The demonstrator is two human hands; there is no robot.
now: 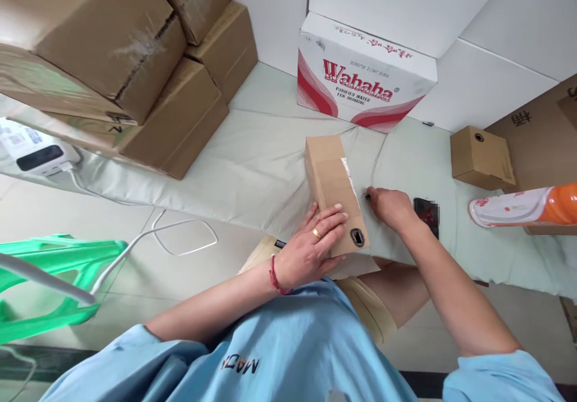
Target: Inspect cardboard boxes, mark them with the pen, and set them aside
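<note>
A long brown cardboard box (331,176) lies on the cloth-covered surface in front of me. It has a dark-rimmed hole at its near end and a white strip along its right edge. Across its near part lies my left hand (311,246), fingers stretched flat on the top face, with a ring and a red bracelet showing. Just right of the box, my right hand (390,207) is closed in a pinch near the cloth. A small dark tip (368,196) pokes out at its fingertips, too little visible to name. Beside that hand lies a black phone (427,216).
A white and red Wahaha water carton (365,77) stands against the wall. Large cardboard boxes (175,119) are stacked at left, near a white device with a cable (47,155). On the right are a small box (480,158) and an orange-and-white bottle (523,207). A green stool (58,288) stands on the floor.
</note>
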